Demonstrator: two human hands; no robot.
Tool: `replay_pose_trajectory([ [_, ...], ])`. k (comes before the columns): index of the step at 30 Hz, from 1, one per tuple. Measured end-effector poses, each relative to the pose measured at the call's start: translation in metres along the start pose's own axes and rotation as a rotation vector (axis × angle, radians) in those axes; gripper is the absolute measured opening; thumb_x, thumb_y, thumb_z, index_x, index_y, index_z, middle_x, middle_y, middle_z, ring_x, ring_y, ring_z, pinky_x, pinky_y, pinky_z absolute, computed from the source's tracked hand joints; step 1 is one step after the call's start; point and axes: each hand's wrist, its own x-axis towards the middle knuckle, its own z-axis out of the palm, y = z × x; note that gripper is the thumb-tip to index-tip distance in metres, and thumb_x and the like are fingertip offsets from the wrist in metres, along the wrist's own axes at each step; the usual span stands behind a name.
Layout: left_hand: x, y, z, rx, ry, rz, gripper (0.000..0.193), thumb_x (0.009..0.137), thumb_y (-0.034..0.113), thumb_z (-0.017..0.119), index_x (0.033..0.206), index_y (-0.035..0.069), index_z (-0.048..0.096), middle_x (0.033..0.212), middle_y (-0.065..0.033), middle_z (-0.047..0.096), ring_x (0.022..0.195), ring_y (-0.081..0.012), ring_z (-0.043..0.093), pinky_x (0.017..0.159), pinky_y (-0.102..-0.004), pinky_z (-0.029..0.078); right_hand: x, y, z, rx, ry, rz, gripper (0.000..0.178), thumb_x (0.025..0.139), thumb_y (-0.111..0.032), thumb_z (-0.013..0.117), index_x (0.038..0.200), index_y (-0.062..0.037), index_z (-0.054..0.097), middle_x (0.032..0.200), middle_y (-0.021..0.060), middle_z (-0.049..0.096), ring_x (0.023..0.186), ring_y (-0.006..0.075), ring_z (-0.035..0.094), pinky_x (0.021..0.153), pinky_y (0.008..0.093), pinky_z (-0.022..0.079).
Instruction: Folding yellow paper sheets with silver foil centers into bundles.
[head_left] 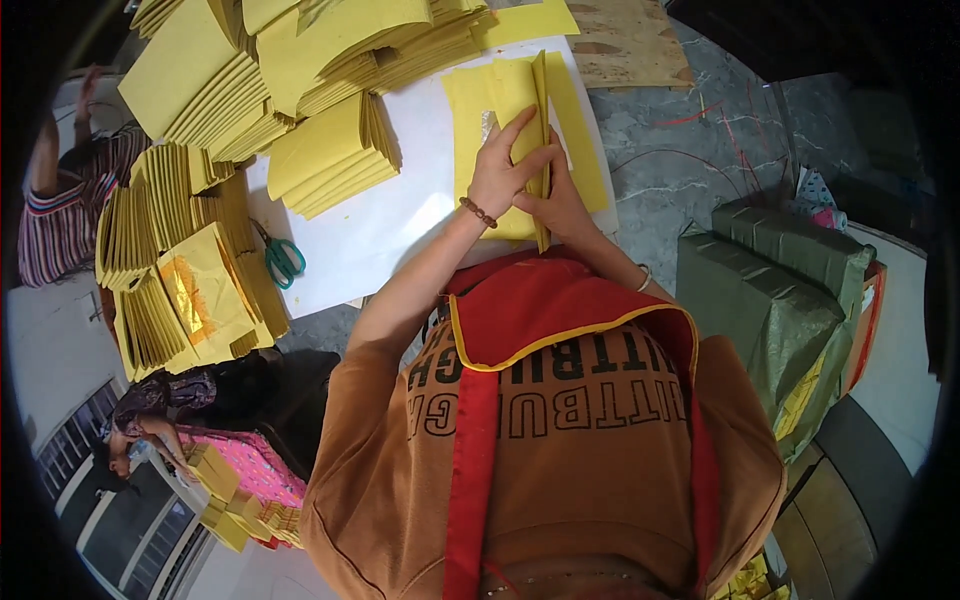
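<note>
Yellow sheets [500, 110] are lying near the table's [400, 230] near-right edge, long axis running away from the person, a raised fold standing along the middle. Right hand [562, 200] is mostly hiding behind that fold; grip unclear. Left hand [503, 170] is pressing flat, fingers extended, on the sheets. Scissors [283, 257] are lying near the left edge by paper stacks [330, 155].
</note>
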Motion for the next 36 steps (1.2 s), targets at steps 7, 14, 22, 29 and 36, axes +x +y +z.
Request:
replay_pose_trajectory([
  [7,0.0,0.001,0.001,-0.064,0.014,-0.014,0.053,0.078,0.017,0.065,0.123,-0.001,0.046,0.111,-0.0188,0.053,0.101,-0.0251,0.054,0.085,-0.0307,0.043,0.0,0.0,0.0,0.078,0.012,0.05,0.107,0.067,-0.025,0.072,0.137,0.0036,-0.003,0.139,0.0208,0.017,0.129,0.0274,0.022,0.103,0.0343,0.025],
  [14,0.0,-0.006,0.001,-0.063,0.024,0.012,0.049,0.082,0.013,0.061,0.127,0.003,0.044,0.11,-0.0137,0.054,0.088,-0.016,0.056,0.076,-0.025,0.045,-0.002,-0.011,0.003,0.068,0.032,0.074,0.105,0.068,-0.023,0.072,0.138,0.0021,-0.003,0.138,0.0191,0.019,0.127,0.026,0.026,0.102,0.0338,0.027],
  [22,-0.003,0.0,-0.001,-0.224,-0.021,-0.13,0.054,0.084,0.01,0.055,0.134,0.006,0.033,0.117,-0.0063,0.051,0.067,-0.0077,0.045,0.064,-0.0203,0.042,0.0,-0.004,0.001,0.172,0.005,-0.005,0.102,0.07,-0.016,0.071,0.139,-0.0008,-0.002,0.137,0.0166,0.022,0.124,0.0235,0.031,0.1,0.0328,0.03],
  [29,-0.005,-0.006,0.002,-0.236,-0.024,-0.083,0.05,0.087,0.012,0.05,0.133,0.004,0.034,0.13,-0.016,0.043,0.12,-0.0227,0.041,0.096,-0.0301,0.035,0.0,-0.004,0.001,0.162,0.009,0.016,0.096,0.075,-0.016,0.067,0.138,0.0011,-0.002,0.138,0.0162,0.022,0.125,0.023,0.029,0.101,0.032,0.029],
  [36,-0.004,-0.007,0.004,-0.127,0.006,-0.001,0.051,0.087,0.011,0.05,0.134,0.004,0.032,0.131,-0.0167,0.042,0.12,-0.0247,0.042,0.098,-0.03,0.033,-0.001,-0.013,0.003,0.247,0.049,0.056,0.081,0.084,-0.014,0.056,0.137,0.0043,-0.002,0.14,0.0162,0.017,0.128,0.0213,0.023,0.104,0.0302,0.023],
])
